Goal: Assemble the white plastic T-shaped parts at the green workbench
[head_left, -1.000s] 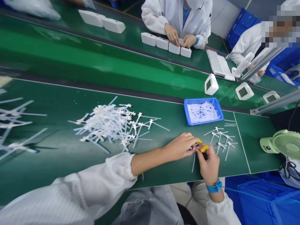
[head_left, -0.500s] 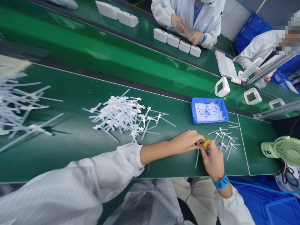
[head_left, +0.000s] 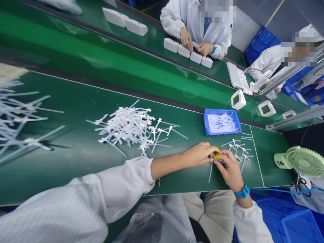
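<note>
My left hand (head_left: 201, 154) and my right hand (head_left: 230, 168) meet over the green table, both closed on a small white connector with pale tubes (head_left: 210, 172). One tube hangs down toward the table's front edge. Yellow covers show on fingertips of both hands. Right of my hands lie several tube pieces with white connectors (head_left: 237, 148). Behind them sits a blue tray (head_left: 205, 130) holding small white parts. To the left spreads a large pile of tubes with white connectors (head_left: 129, 125).
Another tube pile (head_left: 25, 118) lies at far left. A green fan (head_left: 301, 162) stands at the right. White devices with screens (head_left: 238, 99) rest on the conveyor (head_left: 126, 64). Across it, a person's hands (head_left: 187, 39) are near white boxes (head_left: 184, 50); another person is farther right.
The view has shifted slightly. My right hand's fingers have spread a little around the piece, and its wrist has tilted. The person across has moved a hand down to the white boxes.
</note>
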The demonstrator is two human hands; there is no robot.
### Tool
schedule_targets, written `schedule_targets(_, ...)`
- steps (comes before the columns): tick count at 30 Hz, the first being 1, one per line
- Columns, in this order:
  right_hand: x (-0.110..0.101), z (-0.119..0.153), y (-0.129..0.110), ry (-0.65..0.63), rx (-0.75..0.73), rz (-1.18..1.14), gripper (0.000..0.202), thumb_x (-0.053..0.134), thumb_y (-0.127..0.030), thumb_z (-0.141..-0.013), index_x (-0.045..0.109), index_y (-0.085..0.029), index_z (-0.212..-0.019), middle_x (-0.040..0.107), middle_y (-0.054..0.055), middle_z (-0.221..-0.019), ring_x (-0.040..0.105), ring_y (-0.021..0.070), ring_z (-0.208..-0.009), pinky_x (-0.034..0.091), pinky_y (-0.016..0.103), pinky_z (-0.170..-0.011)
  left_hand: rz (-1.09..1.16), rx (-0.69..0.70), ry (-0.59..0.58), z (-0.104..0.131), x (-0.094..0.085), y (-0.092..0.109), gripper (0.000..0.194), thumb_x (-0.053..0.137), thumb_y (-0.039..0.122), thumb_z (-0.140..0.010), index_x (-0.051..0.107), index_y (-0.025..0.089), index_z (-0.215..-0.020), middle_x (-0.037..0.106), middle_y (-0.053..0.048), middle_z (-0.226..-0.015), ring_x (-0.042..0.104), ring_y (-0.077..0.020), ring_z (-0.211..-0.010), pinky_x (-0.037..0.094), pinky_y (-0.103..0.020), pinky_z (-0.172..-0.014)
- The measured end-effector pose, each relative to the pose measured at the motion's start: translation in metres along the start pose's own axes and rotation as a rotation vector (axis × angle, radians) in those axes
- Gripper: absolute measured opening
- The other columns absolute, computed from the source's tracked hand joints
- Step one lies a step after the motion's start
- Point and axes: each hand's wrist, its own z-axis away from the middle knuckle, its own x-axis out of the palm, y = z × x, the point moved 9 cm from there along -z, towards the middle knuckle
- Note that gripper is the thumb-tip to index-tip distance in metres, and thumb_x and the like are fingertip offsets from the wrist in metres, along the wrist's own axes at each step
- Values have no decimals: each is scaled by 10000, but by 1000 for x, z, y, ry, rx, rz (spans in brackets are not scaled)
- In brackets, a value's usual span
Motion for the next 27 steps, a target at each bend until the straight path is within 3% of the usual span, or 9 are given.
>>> schedule_targets(5,1,-6,-6,-48,-71,97,117,632,-265,-1079,746,-241,-1064,686,99,-1187,714,256,-1076,596,382,-950,66,-26,-15,0,-1,-3,279,829,191,-956,634,222,-1154,798,-25,-1005,670,-270,-1088,449,-343,-930)
schedule_targets(10,8,-7,-9,-115,-123,125,145,582,-240,-1110,722,-229,-1069,710,92,-1112,706,248,-1022,572,372,-912,160,-37,-17,3,-9,-4,120,736,156,-999,641,217,-1039,776,-32,-1015,677,-234,-1061,471,-306,-920)
schedule_targets(14,15,-7,-12,-137,-151,170,146,572,-198,-1100,684,-213,-1007,709,89,-1049,688,244,-985,556,357,-879,211,-47,10,6,-10,-5,103,715,132,-993,643,204,-976,738,-39,-1016,680,-210,-1003,481,-280,-889)
schedule_targets(21,33,-13,-6,-203,-89,305,178,620,-118,-1044,631,-211,-893,693,65,-967,660,223,-913,523,326,-830,221,-72,-13,8,-1,-18,117,691,153,-996,611,216,-940,720,-19,-931,670,-218,-979,461,-285,-851)
schedule_targets(27,30,-16,-10,-174,-32,306,148,707,-98,-991,634,-206,-920,675,42,-991,655,204,-912,500,300,-811,215,-80,-37,7,-7,-14,126,682,188,-995,583,223,-927,736,-13,-933,659,-232,-1006,450,-299,-859)
